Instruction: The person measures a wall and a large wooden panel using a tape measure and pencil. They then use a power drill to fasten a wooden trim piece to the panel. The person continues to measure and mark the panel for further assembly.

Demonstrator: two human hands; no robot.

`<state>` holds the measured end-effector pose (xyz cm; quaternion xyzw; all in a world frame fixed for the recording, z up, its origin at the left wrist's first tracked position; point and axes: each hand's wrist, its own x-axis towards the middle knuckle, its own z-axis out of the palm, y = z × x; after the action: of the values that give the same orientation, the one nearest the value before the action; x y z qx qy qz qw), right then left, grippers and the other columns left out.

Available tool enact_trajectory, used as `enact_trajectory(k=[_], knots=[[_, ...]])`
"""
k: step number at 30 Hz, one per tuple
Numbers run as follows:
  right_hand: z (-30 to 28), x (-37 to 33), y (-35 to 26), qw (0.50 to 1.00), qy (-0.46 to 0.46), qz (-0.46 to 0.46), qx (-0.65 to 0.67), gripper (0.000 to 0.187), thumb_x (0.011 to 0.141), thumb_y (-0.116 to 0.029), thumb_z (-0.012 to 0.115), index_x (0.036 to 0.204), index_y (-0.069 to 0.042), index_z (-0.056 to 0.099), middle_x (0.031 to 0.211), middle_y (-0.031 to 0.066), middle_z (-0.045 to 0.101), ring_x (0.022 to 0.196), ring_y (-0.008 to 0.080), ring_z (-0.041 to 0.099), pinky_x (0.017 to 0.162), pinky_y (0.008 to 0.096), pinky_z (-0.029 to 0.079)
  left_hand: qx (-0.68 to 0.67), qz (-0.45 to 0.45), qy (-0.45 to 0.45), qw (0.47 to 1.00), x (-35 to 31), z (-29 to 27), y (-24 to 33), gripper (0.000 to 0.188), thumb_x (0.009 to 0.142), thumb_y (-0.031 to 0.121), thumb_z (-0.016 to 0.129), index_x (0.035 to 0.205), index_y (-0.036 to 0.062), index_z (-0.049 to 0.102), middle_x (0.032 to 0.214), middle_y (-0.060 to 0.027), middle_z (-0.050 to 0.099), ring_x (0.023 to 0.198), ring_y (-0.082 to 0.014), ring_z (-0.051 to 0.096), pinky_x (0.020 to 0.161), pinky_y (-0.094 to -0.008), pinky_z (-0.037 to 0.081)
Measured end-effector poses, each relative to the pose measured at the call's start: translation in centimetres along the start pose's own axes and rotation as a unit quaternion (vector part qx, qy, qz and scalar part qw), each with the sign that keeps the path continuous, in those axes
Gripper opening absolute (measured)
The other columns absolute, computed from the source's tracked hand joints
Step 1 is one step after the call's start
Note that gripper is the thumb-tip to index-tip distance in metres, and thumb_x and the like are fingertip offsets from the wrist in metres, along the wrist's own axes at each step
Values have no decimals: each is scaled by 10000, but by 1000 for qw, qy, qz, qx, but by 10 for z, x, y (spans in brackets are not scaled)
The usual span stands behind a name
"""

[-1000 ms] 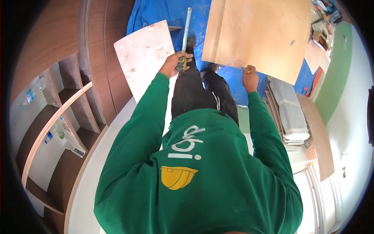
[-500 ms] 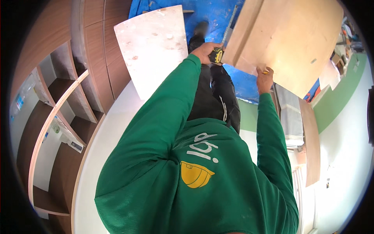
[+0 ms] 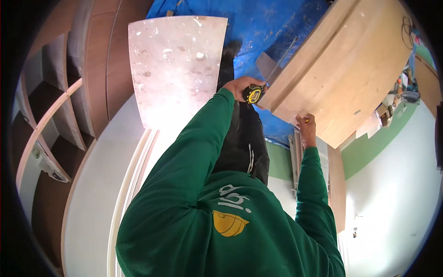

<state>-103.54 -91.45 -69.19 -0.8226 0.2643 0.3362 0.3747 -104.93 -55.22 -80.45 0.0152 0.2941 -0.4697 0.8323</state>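
My left hand (image 3: 236,88) is closed around a black-and-yellow tape measure (image 3: 253,95) at the near left corner of a light wooden board (image 3: 353,78). The tape's thin blade (image 3: 288,52) runs out away from me, along the board's left edge. A raised strip (image 3: 318,48) lies lengthwise near that edge. My right hand (image 3: 308,131) is at the board's near edge, its fingers pinched on a small yellow pencil (image 3: 306,120). The pencil's tip is too small to make out.
A pale, paint-spotted panel (image 3: 177,69) stands left of my legs. Blue sheeting (image 3: 272,27) covers the floor ahead. Brown open shelving (image 3: 55,120) is at the far left. Tools and loose items (image 3: 406,83) lie beyond the board, by the green-and-white wall (image 3: 383,138).
The view has shifted, so the board and both hands sit lower in the picture. My right hand stays at the near edge with the pencil, and my left keeps the tape measure.
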Motion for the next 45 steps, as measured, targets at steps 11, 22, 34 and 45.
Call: enact_trajectory(k=[11,22,34,45], knots=[[0,-10,-16,998,-17,-27,-51,425,907,-219,827,1121,18,545,882,66,580,772,176,616,719,333,539,4,26,7,1000,-6,12,-1,295,1045,303,688,1032,10,721,979,-67,737,851,-168,748,770,-314,627],[4,-3,-5,989,8,-55,-135,450,883,-241,860,1100,25,569,877,115,650,771,225,658,719,360,548,15,19,10,1000,-6,-4,4,272,1032,272,692,1022,2,715,962,-111,732,892,-278,768,889,-553,644],[15,-14,-18,988,63,-41,-133,434,853,-259,873,1070,-11,590,893,109,654,817,233,641,782,370,536,23,28,51,998,-12,12,3,278,1066,296,639,1009,26,676,941,-94,710,931,-290,762,970,-697,582],[19,-23,4,979,148,-52,-128,501,863,-299,857,1196,-5,626,1004,162,729,931,325,717,868,425,560,9,37,75,996,0,16,-11,282,1053,287,663,1004,11,694,963,-111,720,886,-292,749,952,-580,624]])
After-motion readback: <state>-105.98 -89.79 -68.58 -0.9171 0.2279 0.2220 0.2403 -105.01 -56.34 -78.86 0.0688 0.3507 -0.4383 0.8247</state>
